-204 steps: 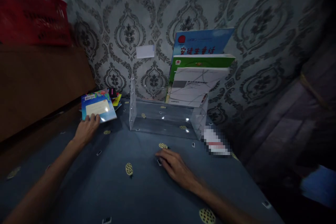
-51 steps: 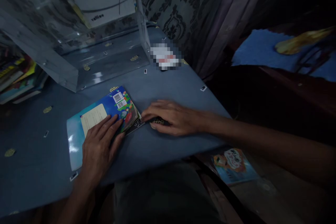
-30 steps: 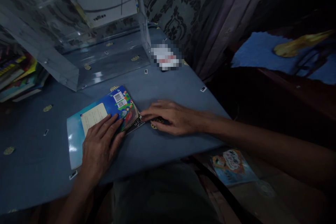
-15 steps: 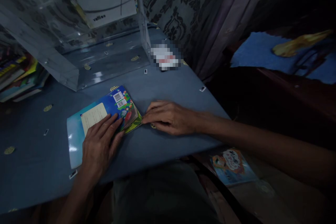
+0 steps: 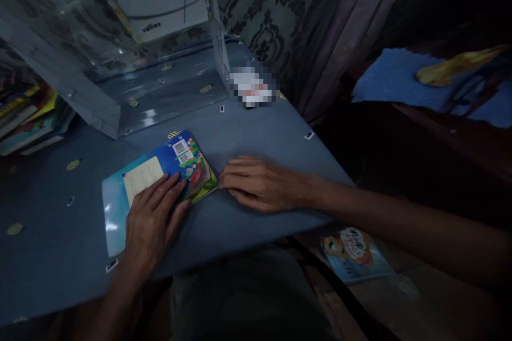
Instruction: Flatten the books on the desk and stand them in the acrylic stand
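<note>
A blue picture book (image 5: 144, 173) with a barcode and a pale text box on its cover lies on the cloth-covered table (image 5: 256, 128). My left hand (image 5: 154, 216) rests flat on the cover's lower part, fingers stretched out. At the book's right corner, my right hand (image 5: 256, 184) has its fingers bent and pressed together, the tips meeting the yellow-green corner of the bottom leaf. The pages above that corner curl up a little. My right thumb is mostly hidden.
A clear acrylic stand (image 5: 218, 58) is at the back of the table. Stacked books (image 5: 34, 117) lie at the left. A blurred white item (image 5: 252, 88) sits behind. Below the table edge is another book (image 5: 356, 253); a blue cloth (image 5: 392, 77) lies at right.
My right hand has shifted slightly right and toward me, its fingers more curled at the book's corner. My left hand and the book stay where they were.
</note>
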### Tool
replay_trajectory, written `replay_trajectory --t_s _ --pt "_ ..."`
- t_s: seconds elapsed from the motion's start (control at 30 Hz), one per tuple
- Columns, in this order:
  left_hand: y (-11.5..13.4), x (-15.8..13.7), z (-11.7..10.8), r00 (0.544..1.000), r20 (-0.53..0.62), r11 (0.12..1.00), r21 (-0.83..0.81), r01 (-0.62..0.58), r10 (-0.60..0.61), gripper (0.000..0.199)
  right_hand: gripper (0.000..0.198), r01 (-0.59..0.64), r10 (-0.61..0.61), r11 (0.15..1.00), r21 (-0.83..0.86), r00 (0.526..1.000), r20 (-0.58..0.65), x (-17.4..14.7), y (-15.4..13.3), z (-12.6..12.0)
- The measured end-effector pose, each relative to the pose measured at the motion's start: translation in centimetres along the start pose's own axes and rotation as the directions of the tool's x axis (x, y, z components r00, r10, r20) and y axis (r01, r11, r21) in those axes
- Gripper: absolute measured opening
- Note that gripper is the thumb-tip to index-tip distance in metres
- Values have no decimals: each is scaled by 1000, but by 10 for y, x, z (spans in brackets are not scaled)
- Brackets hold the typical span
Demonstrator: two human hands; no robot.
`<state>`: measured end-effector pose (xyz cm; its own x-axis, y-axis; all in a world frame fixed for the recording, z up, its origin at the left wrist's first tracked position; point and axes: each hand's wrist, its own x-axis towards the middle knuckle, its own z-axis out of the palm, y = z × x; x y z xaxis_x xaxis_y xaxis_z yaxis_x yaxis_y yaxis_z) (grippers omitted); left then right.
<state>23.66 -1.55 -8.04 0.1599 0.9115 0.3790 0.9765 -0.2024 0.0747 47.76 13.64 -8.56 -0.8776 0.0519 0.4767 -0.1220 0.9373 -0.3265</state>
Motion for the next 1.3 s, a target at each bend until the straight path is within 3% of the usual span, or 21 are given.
replay_trajectory --t_s 0.13,0.4,0.7,0.8,0.97,1.13,1.3 --pt "1 0 0 1000 9 1000 10 -4 4 34 25 -40 39 999 -17 998 -48 -1 1 2" --pt "1 0 -2 1000 4 1000 5 -14 14 33 27 13 -9 997 -70 998 57 -2 0 1" --pt "1 1 0 1000 6 1000 -9 5 -5 34 27 36 -37 998 58 999 24 -1 2 3" --pt "0 0 -1 1000 5 1000 -12 -3 3 34 26 -25 28 982 188 1000 -13 0 3 3" --pt "-1 1 -2 1000 13 1000 -14 -17 17 34 30 -264 268 900 347 963 38 1 1 -4" --pt "0 1 -2 1000 17 1000 -10 -13 13 34 40 -272 273 893 358 961 48 1 2 -4" --pt "-1 1 -2 1000 15 1000 -13 -11 11 34 37 -261 265 902 343 964 38 2 4 -2"
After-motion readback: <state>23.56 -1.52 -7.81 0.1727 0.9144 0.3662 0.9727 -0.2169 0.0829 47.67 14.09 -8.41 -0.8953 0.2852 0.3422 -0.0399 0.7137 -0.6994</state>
